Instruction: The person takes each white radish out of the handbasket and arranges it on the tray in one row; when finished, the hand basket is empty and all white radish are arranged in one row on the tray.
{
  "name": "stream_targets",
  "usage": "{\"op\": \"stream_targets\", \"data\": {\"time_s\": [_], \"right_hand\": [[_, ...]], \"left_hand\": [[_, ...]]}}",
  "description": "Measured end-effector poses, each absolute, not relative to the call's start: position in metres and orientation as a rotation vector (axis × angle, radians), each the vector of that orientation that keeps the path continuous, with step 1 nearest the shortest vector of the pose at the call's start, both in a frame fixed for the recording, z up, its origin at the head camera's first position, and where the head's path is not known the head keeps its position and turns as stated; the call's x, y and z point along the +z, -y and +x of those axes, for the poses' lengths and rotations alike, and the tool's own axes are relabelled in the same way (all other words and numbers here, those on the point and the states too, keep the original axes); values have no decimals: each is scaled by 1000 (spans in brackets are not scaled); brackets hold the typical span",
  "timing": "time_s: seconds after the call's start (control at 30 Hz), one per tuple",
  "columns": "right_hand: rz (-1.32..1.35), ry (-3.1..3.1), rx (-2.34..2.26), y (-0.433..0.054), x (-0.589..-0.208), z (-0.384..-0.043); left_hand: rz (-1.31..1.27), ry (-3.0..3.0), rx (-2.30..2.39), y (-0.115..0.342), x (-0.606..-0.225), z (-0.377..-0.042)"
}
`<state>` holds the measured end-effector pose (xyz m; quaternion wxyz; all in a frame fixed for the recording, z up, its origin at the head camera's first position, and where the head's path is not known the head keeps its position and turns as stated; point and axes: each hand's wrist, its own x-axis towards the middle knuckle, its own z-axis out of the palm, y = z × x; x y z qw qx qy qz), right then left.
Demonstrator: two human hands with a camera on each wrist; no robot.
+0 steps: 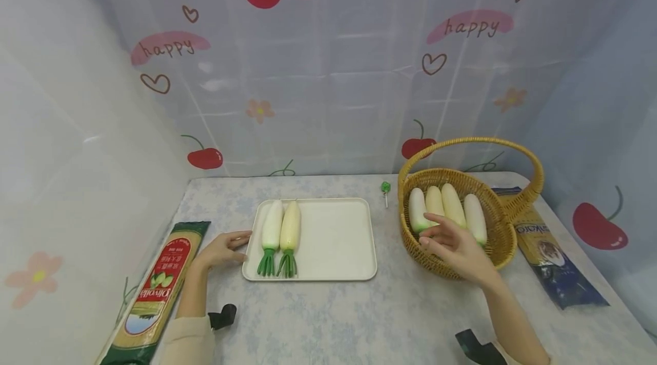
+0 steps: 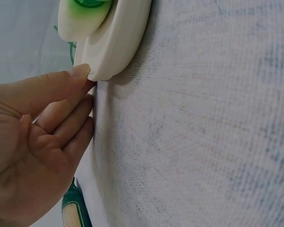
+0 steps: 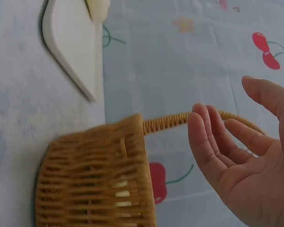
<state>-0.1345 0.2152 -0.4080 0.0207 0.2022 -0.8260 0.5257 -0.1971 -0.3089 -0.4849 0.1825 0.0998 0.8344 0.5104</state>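
Observation:
My left hand (image 1: 223, 248) pinches the left rim of a white rectangular tray (image 1: 336, 239), thumb on top and fingers at its edge, as the left wrist view shows. On the tray's left part lie a white radish (image 1: 272, 228) and a pale yellow radish (image 1: 291, 228) side by side, green stems towards me. Over the near side of a wicker basket (image 1: 498, 242) hovers my right hand (image 1: 457, 250), fingers loosely bent and holding nothing. Inside the basket lie several radishes (image 1: 453, 205), white and pale yellow, their near ends partly hidden by that hand.
A red and green pasta packet (image 1: 161, 279) lies at the left. Behind and right of the basket is a blue and gold packet (image 1: 546, 251), partly covered. A small green lollipop (image 1: 386, 188) lies between tray and basket. The basket's tall handle (image 1: 477, 140) arches upward.

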Motion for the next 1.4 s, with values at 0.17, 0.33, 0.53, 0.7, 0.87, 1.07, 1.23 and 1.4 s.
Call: {"op": "stream_targets", "data": {"time_s": [0.17,0.33,0.53,0.7,0.87,1.07,1.23,1.4], "right_hand": [[513,2616,1443,-245,-408,-139],[387,2690,1267,-267,-407,-147],[281,2829,1176,-289,-406,-163],[224,2919,1182,-300,-410,-178],[198,2954,1177,-304,-417,-190],[108,3004,1058,-305,-422,-203],[31,3017,1001,-306,-427,-211],[-12,3116,1025,-309,-432,-214]], "left_hand": [[285,-2349,1445,310,-487,-198],[276,-2347,1447,309,-487,-198],[268,-2353,1440,308,-487,-197],[253,-2368,1426,308,-486,-198],[250,-2381,1411,308,-485,-198],[249,-2392,1398,307,-484,-199],[247,-2390,1403,307,-483,-198],[244,-2384,1408,308,-484,-198]]}}
